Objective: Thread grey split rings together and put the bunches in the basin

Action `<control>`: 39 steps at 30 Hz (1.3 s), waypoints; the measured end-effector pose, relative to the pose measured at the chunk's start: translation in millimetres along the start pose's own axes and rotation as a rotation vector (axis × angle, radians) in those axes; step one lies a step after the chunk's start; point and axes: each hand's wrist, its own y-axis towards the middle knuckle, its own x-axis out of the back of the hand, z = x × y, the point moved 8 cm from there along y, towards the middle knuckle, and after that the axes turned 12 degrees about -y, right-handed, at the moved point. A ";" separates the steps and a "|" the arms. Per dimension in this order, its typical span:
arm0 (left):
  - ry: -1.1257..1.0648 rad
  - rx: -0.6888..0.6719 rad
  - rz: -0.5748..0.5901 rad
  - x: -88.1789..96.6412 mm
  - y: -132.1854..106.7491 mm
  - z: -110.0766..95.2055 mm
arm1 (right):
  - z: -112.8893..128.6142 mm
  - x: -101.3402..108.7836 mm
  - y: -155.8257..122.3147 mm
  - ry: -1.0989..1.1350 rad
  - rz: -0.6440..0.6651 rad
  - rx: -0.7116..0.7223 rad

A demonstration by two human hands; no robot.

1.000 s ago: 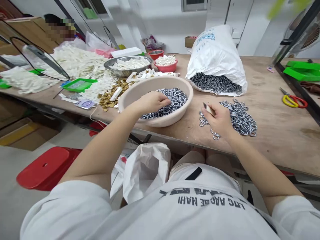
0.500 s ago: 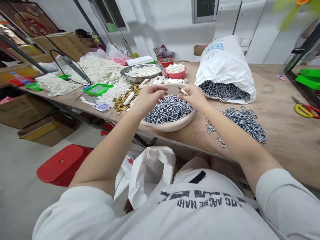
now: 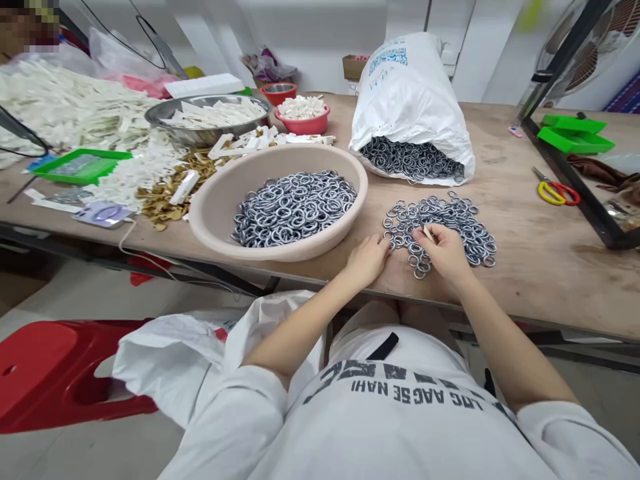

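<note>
A loose pile of metal rings (image 3: pixel 450 223) lies on the wooden table (image 3: pixel 540 267) to the right of a beige basin (image 3: pixel 215 207) that holds many more rings (image 3: pixel 293 207). My left hand (image 3: pixel 367 260) rests at the pile's near left edge, fingers curled down onto the rings there. My right hand (image 3: pixel 445 253) sits on the pile's near side, closed on a small pale tool (image 3: pixel 429 233) whose tip sticks up between the fingers.
A white sack (image 3: pixel 410 100) spilling rings lies behind the pile. Scissors (image 3: pixel 557 190) and green trays (image 3: pixel 575 130) sit right. A steel bowl (image 3: pixel 205 120), red bowls (image 3: pixel 303 117), white strips and gold scraps (image 3: pixel 165 197) crowd the left. A red stool (image 3: pixel 55 373) stands below.
Both hands came down from above the basin to the loose ring pile on the table. The view has swung right and downward.
</note>
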 end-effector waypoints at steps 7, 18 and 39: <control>-0.599 -0.123 -0.167 24.2 -47.1 -32.9 | 28.5 -23.5 -35.6 0.166 0.136 0.034; -0.950 0.026 -0.156 4.2 -68.8 -36.7 | 39.4 -31.2 -58.4 0.397 0.076 -0.106; -1.198 0.079 -0.133 8.9 -70.6 -33.6 | 73.2 -6.2 -77.0 -0.157 0.292 0.283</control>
